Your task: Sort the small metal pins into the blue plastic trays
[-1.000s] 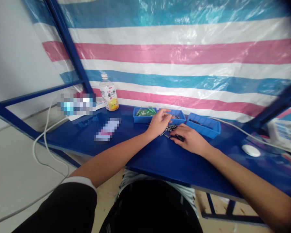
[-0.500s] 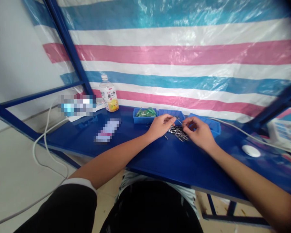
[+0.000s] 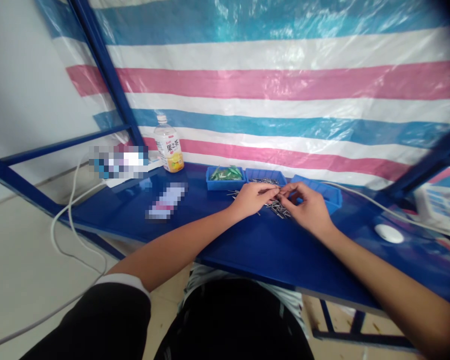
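My left hand [image 3: 255, 197] and my right hand [image 3: 308, 204] meet at the fingertips, both closed in a pinch. Between them is a thin metal pin, now almost wholly hidden by the fingers. Just under the hands, a loose pile of thin metal pins [image 3: 281, 210] lies on the blue table [image 3: 247, 245]. Behind my left hand stands a blue bin [image 3: 284, 176] with more of these pins in it. A blue bin [image 3: 225, 186] to its left holds small green pieces [image 3: 230, 173]. Another blue bin [image 3: 333, 196] sits behind my right hand, its contents mostly hidden.
A drink bottle [image 3: 169, 147] stands at the back left, near a blurred-out phone-like item [image 3: 167, 201]. A white round object [image 3: 389, 233] and a white cable [image 3: 378, 207] lie on the right. Striped plastic sheeting [image 3: 270, 85] hangs behind the table, between blue frame posts [image 3: 105, 75].
My hands have come together, so the fingertips now meet and cover the thin pin that showed between them. My left hand has shifted slightly right and lower, uncovering pins in the middle bin.
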The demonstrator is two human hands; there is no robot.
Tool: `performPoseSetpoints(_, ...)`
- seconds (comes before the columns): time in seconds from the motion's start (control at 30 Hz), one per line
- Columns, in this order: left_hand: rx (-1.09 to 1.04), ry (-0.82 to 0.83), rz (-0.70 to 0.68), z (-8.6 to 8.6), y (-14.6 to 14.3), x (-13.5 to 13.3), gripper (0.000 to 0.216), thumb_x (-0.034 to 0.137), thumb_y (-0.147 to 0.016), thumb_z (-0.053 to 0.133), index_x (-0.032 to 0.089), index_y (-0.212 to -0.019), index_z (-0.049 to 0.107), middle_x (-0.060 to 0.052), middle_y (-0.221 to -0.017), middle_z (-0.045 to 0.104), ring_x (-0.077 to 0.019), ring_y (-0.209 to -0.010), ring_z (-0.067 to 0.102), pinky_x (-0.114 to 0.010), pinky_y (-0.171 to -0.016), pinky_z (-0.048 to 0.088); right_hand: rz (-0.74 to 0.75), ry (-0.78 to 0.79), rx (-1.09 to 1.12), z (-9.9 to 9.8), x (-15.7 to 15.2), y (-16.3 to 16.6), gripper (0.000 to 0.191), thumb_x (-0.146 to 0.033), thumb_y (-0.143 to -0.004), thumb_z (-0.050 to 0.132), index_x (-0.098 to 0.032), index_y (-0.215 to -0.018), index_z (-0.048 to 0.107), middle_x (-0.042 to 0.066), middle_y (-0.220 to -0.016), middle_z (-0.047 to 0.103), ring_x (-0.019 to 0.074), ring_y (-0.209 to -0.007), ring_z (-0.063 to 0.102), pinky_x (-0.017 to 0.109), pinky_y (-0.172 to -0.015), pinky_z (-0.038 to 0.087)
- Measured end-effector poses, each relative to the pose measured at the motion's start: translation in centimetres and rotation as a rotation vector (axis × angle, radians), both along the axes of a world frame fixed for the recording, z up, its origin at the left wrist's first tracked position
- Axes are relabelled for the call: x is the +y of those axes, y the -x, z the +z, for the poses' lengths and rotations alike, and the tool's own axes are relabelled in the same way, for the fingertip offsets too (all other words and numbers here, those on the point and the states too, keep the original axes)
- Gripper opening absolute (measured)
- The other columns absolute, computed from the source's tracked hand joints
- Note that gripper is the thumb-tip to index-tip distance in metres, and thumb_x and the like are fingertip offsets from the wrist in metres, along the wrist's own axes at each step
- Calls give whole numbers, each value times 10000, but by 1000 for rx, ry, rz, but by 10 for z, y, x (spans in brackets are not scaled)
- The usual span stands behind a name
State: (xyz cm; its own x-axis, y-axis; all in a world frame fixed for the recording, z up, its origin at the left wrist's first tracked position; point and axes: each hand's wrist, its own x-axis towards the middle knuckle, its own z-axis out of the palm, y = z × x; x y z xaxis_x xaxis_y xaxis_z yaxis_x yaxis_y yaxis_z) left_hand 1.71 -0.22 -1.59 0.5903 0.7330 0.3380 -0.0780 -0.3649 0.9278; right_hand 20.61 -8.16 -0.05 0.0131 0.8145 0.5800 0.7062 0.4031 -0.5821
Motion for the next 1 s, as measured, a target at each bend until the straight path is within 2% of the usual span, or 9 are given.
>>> performPoseSetpoints(0.17, 7, -70, 44, 4, 3, 3, 277, 363, -1016, 691, 177, -1187, 804, -114, -1119, 821, -217, -945, 800, -394, -901, 661, -9, 10, 18, 2, -3, 1, 247, -467, -970, 696, -241, -1069, 703, 66, -944, 759, 199, -697, 675, 322, -577, 512)
performPoseSetpoints(0.27, 79, -213, 118, 8, 8, 4, 242, 373, -982, 741, 218, -1145, 830, -98, -1086, 827, -234, -990, 782, -413, -946, 632, -22, -16, 7, 5, -4, 0, 307, -484, -1001, 652, -243, -1184, 707, 88, -1008, 762, 219, -739, 686, 329, -563, 514)
performPoseSetpoints(0.33, 102, -278, 148, 9, 9, 5, 193, 354, -951, 781, 232, -1087, 842, -91, -1088, 825, -238, -1014, 771, -428, -978, 612, 5, -38, -43, 7, -4, -1, 293, -470, -1021, 620, -248, -1176, 732, 102, -1059, 763, 241, -809, 702, 354, -616, 545)
performPoseSetpoints(0.43, 68, -222, 145, 8, 8, 7, 202, 287, -892, 842, 211, -1078, 824, -84, -1050, 826, -222, -974, 775, -433, -980, 609, 67, -31, -116, 7, -2, -3, 240, -429, -1032, 600, -255, -1065, 762, 98, -1049, 765, 259, -881, 713, 385, -700, 564)
performPoseSetpoints(0.5, 24, -161, 137, 5, 7, 8, 261, 228, -862, 862, 188, -1113, 800, -89, -1031, 823, -210, -958, 776, -432, -991, 606, 85, -3, -139, 5, -1, -4, 225, -403, -1028, 600, -254, -1044, 768, 88, -1005, 766, 250, -843, 705, 391, -707, 554)
performPoseSetpoints(0.7, -123, -36, 38, 2, 2, 8, 394, 98, -874, 800, 157, -1250, 701, -111, -1064, 805, -186, -978, 777, -416, -1018, 605, 115, 55, -161, -1, 3, -7, 203, -380, -1006, 613, -255, -1023, 771, 69, -963, 771, 237, -790, 681, 394, -717, 529)
performPoseSetpoints(1.0, -180, 45, -67, 8, 4, 4, 557, 137, -872, 814, 181, -1392, 621, -137, -1134, 803, -208, -1034, 780, -394, -967, 619, 189, 86, -129, -3, 5, -5, 236, -429, -1029, 595, -263, -969, 750, 54, -915, 750, 240, -796, 682, 390, -746, 512)
